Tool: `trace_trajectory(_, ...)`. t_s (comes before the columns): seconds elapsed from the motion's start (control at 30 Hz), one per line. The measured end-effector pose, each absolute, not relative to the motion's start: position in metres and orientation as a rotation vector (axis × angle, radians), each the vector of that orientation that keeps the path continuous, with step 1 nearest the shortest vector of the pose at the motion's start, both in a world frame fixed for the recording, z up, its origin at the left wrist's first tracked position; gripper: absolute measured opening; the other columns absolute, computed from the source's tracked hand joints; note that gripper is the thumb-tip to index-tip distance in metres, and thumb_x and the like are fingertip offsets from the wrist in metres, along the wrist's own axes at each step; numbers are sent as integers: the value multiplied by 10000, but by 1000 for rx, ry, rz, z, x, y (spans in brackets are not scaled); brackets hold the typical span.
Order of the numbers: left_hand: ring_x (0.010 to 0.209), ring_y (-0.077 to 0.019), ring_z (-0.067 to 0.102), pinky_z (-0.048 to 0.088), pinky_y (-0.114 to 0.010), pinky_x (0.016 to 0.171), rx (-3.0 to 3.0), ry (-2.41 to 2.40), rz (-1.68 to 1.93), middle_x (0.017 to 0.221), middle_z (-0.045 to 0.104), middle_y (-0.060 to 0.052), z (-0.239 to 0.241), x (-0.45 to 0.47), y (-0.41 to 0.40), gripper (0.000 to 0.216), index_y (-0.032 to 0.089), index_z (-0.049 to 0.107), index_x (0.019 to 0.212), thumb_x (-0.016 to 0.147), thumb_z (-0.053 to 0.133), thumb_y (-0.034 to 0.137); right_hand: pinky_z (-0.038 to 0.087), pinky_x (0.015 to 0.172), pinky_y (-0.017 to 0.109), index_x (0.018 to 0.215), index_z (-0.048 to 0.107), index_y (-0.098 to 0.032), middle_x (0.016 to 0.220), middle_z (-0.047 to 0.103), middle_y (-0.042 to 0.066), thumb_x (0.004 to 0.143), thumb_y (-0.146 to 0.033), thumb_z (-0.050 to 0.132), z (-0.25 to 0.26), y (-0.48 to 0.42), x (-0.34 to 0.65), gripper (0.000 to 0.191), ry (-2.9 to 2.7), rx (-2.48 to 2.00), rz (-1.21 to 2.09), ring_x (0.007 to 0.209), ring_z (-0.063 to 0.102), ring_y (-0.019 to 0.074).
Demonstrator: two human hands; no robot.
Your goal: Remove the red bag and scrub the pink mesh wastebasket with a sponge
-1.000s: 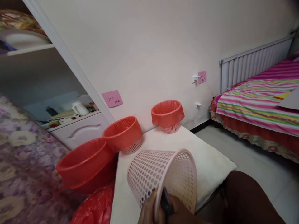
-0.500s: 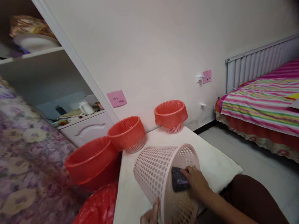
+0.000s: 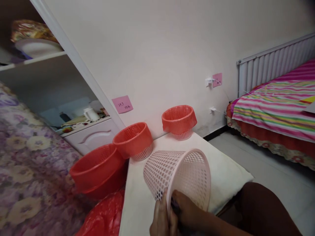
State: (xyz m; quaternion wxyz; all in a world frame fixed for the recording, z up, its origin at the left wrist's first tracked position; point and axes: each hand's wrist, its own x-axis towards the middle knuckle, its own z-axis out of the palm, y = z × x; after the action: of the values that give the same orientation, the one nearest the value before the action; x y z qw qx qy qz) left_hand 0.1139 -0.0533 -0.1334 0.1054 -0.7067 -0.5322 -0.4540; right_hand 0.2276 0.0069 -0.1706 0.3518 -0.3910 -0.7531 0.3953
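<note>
A pale pink perforated basket (image 3: 177,175) lies tilted on its side on the white table (image 3: 221,170), its mouth toward me. My left hand (image 3: 161,218) grips its near rim from outside. My right hand (image 3: 189,213) is inside the mouth at the lower rim, pressed on a dark cloth or sponge (image 3: 175,207) that is mostly hidden. Two baskets lined with red bags (image 3: 133,139) (image 3: 178,118) stand upright at the table's far edge by the wall.
A larger red-lined basket (image 3: 97,168) sits left of the table on a floral cover (image 3: 29,170), with a red plastic bag (image 3: 103,218) below it. A cabinet shelf (image 3: 83,123) holds small items. A striped bed (image 3: 275,111) and radiator (image 3: 273,67) stand at right.
My right hand with the dark cloth has slid from the middle of the basket's inside down to the near rim. The basket turned slightly and my left hand shows more.
</note>
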Motion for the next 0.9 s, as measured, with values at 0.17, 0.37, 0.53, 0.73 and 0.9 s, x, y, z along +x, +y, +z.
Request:
trace_trajectory(0.17,744,-135,632,485,-206,574,-2137,-1571,-1344,982,614,-39,-125,102,-47,431,268,465,1354,948,380,152,421,876,559,990,726,-91,1058,616,258,740,-92,478,-185,42,272,352,-2056,-1342,736,1049,532,416)
trace_trajectory(0.37,649,-130,583,472,-216,542,-2150,-1627,-1299,906,571,-19,-113,110,-43,422,261,453,1352,947,367,176,307,995,586,1346,518,-109,1279,513,256,741,-31,409,-185,59,293,620,-1971,-1529,588,1194,426,408)
trace_trajectory(0.53,689,-137,559,457,-218,554,-2120,-1593,-1357,868,507,-12,-124,119,-41,441,252,454,1338,933,352,112,447,893,471,1123,665,-122,1112,639,204,688,-80,504,-199,20,253,466,-2010,-1362,841,1021,592,341)
trace_trajectory(0.73,659,-117,554,405,-196,456,-2149,-1616,-1329,878,498,3,-123,119,-39,488,283,406,1402,942,357,126,481,843,249,1275,535,-253,1080,697,-11,689,-160,565,-179,-8,244,594,-1907,-954,1153,947,632,178)
trace_trajectory(0.9,571,-123,503,402,-215,448,-2149,-1642,-1267,838,491,18,-112,120,-36,507,305,388,1411,939,356,123,451,847,408,1043,722,-240,1027,657,118,688,-102,531,-187,3,295,427,-2104,-1372,847,959,592,291)
